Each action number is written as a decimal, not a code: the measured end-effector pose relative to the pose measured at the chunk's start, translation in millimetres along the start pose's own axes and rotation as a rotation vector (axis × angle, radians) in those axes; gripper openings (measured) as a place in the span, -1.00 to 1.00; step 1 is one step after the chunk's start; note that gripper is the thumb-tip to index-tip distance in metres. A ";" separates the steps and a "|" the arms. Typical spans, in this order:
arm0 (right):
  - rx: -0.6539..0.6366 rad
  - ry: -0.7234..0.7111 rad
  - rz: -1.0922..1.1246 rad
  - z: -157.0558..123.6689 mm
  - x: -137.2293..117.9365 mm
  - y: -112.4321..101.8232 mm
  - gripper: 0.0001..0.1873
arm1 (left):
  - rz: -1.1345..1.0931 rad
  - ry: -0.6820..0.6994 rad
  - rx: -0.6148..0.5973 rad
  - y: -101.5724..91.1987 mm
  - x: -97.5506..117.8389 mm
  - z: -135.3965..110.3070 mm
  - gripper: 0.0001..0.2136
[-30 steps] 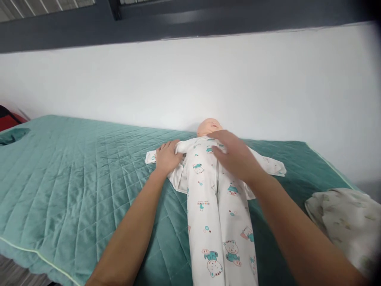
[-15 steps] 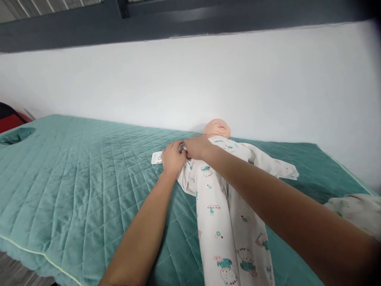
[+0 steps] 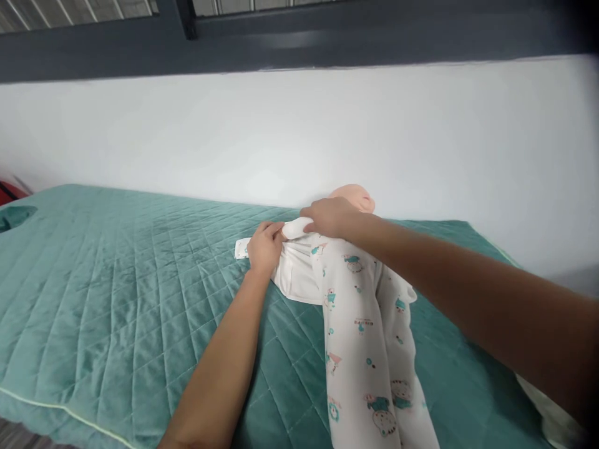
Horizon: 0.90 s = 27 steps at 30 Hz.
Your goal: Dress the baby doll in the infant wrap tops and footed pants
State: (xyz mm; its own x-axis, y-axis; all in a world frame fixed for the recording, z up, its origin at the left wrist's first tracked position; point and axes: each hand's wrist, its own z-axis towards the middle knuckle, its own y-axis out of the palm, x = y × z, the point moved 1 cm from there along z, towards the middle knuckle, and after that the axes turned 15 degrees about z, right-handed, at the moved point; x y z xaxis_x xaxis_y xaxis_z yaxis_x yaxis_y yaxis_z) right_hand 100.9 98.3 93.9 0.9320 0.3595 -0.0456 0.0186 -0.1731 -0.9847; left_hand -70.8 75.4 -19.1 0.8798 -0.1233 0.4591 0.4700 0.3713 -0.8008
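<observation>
A baby doll [image 3: 354,194] lies on its back near the wall, its head partly behind my right hand. White baby clothes [image 3: 355,318] with small printed animals cover its body and trail toward me. My left hand [image 3: 266,248] is closed around the sleeve at the left side, with the printed cuff sticking out past it. My right hand [image 3: 330,217] pinches the white fabric near the doll's shoulder, and a folded strip of that fabric stretches between my hands. The garment's plain white inner side shows below the strip. The doll's arm is mostly hidden.
A green quilted cover [image 3: 140,299] with a pale piped edge spreads across the bed. Behind it rises a white wall [image 3: 262,137] under a dark beam [image 3: 290,40]. Pale cloth [image 3: 547,405] lies at the lower right, partly behind my right forearm.
My right hand has moved apart from my left, toward the doll's shoulder, pulling fabric with it. More of the plain inner fabric shows, and the doll appears slightly turned. The view has shifted slightly.
</observation>
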 end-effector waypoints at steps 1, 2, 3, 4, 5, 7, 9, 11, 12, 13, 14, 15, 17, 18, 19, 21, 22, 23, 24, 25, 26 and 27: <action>0.010 0.012 0.002 -3.1 2.9 -2.1 -0.65 | -0.001 -0.004 -0.011 0.3 -0.1 -0.1 -0.65; 0.019 0.024 0.008 -5.9 5.5 -4.0 -0.66 | 0.001 -0.009 -0.024 0.7 -0.1 -0.3 -0.65; 0.031 0.035 0.019 -8.4 7.7 -5.6 -0.67 | 0.006 -0.015 -0.037 1.1 -0.2 -0.5 -0.65; 0.044 0.043 0.032 -10.6 9.5 -6.8 -0.68 | 0.011 -0.022 -0.049 1.5 -0.4 -0.6 -0.65; 0.056 0.047 0.047 -12.5 10.9 -7.9 -0.69 | 0.013 -0.029 -0.059 2.0 -0.9 -0.7 -0.64; 0.072 0.055 0.067 -15.5 13.2 -9.8 -0.69 | 0.002 -0.043 -0.085 3.3 -2.8 -0.2 -0.63; 0.080 0.067 0.078 -18.1 15.3 -11.6 -0.69 | -0.021 -0.049 -0.128 5.6 -5.7 1.4 -0.60; 0.088 0.089 0.101 -20.5 17.1 -13.0 -0.69 | -0.026 -0.047 -0.168 8.3 -8.4 3.4 -0.53; 0.090 0.096 0.116 -21.5 17.5 -13.2 -0.69 | -0.014 -0.046 -0.178 9.5 -9.3 4.4 -0.51; 0.093 0.096 0.130 -22.1 17.3 -12.9 -0.69 | 0.006 -0.044 -0.177 10.4 -9.6 5.2 -0.50; 0.096 0.089 0.144 -22.2 16.5 -11.9 -0.69 | 0.036 -0.041 -0.171 10.9 -9.3 5.6 -0.51; 0.098 0.074 0.157 -21.7 14.9 -10.2 -0.69 | 0.072 -0.037 -0.163 10.8 -8.3 5.7 -0.54; 0.101 0.037 0.180 -18.5 10.1 -4.7 -0.68 | 0.170 -0.018 -0.144 9.0 -4.5 4.8 -0.60; 0.098 0.020 0.188 -15.9 7.1 -1.2 -0.68 | 0.234 -0.005 -0.133 7.4 -1.8 3.9 -0.62; 0.090 0.009 0.194 -12.8 4.1 2.7 -0.68 | 0.305 0.012 -0.123 5.6 1.1 2.7 -0.64; 0.074 -0.014 0.201 -6.2 -2.1 10.7 -0.67 | 0.439 0.061 -0.103 2.4 7.1 0.4 -0.67; 0.070 -0.028 0.205 -3.1 -5.1 14.6 -0.66 | 0.489 0.092 -0.095 1.5 9.8 -0.7 -0.66; 0.071 -0.041 0.213 -0.5 -7.8 18.2 -0.65 | 0.520 0.132 -0.093 1.4 12.2 -1.5 -0.65; 0.078 -0.052 0.222 1.4 -10.3 21.4 -0.65 | 0.534 0.175 -0.097 1.9 14.2 -2.2 -0.61; 0.089 -0.061 0.233 2.6 -12.4 24.1 -0.65 | 0.539 0.217 -0.103 3.1 15.5 -2.6 -0.58; 0.104 -0.067 0.248 2.8 -14.0 26.2 -0.65 | 0.542 0.251 -0.109 4.6 16.3 -2.8 -0.55; 0.124 -0.065 0.266 1.9 -14.8 27.6 -0.65 | 0.548 0.272 -0.115 6.3 16.6 -3.0 -0.53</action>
State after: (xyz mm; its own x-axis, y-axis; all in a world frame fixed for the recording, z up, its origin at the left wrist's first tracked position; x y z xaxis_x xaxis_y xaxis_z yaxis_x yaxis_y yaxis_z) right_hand 86.9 90.0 67.1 0.8730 0.3756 -0.3112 -0.2708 -0.1575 -0.9497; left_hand -53.1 73.0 -17.6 0.9749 -0.1786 -0.1326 -0.0635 0.3477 -0.9354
